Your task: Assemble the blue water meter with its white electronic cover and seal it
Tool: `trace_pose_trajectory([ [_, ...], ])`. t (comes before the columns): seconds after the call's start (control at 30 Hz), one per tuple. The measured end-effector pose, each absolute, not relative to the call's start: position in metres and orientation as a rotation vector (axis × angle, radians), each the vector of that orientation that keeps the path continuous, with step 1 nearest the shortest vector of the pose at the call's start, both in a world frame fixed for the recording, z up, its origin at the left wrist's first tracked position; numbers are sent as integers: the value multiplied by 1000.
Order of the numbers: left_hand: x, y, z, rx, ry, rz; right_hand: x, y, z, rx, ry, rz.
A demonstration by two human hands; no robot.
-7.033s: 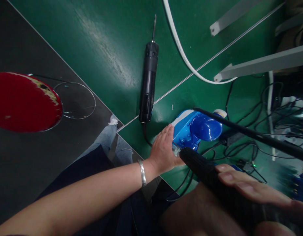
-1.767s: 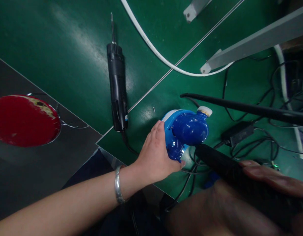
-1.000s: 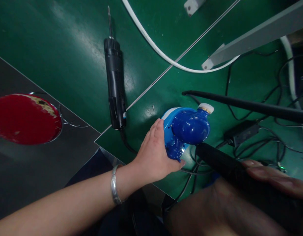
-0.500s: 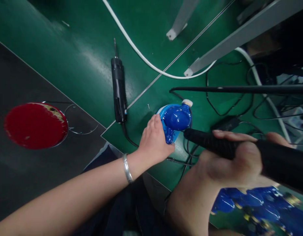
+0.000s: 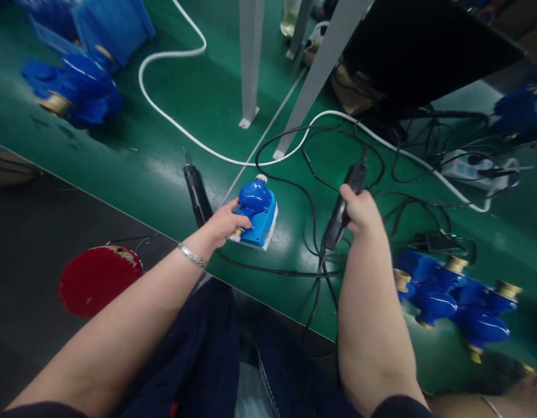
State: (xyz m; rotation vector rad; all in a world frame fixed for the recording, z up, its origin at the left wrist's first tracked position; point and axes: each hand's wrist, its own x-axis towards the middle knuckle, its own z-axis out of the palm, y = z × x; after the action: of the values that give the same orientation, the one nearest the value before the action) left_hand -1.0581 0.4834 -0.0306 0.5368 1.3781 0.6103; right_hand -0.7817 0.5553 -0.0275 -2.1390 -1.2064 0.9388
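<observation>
My left hand (image 5: pixel 227 226) is wrapped round the near left side of a glossy blue valve-like casting (image 5: pixel 256 197). This casting has a white cap at its far end and a brass end by my fingers. It rests on a light-blue block (image 5: pixel 265 223) with a white edge. To the right, apart from it, my right hand (image 5: pixel 359 209) grips a black electric screwdriver (image 5: pixel 338 223), its bit pointing away from me. A second black electric screwdriver (image 5: pixel 196 191) lies on the bench left of the casting, partly behind my left hand.
Several blue castings (image 5: pixel 438 296) with brass ends stand at the right. Another group (image 5: pixel 76 87) sits far left beside a blue bin (image 5: pixel 114 26). Black cords and a white cable (image 5: pixel 181 128) cross the green bench. Grey legs (image 5: pixel 251 64) rise behind. A co-worker's arm (image 5: pixel 507 403) shows lower right.
The screwdriver in my right hand has moved from beside the blue casting out to the right, and its bit now points away from me. My left hand still holds the casting. The view has shifted.
</observation>
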Motion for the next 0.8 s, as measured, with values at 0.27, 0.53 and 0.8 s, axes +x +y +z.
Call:
trace_pose_trajectory([
  [0.27,-1091,476,-9,388,1278,577,-789,532,-78,-2590,-1175,1067],
  [0.53,-1112,441,43,237,987,675,-842,504,32,-1848,-2043,999],
  [0.8,-1160,386,100,172,865,837,-932,471,126,-531,-2923,619],
])
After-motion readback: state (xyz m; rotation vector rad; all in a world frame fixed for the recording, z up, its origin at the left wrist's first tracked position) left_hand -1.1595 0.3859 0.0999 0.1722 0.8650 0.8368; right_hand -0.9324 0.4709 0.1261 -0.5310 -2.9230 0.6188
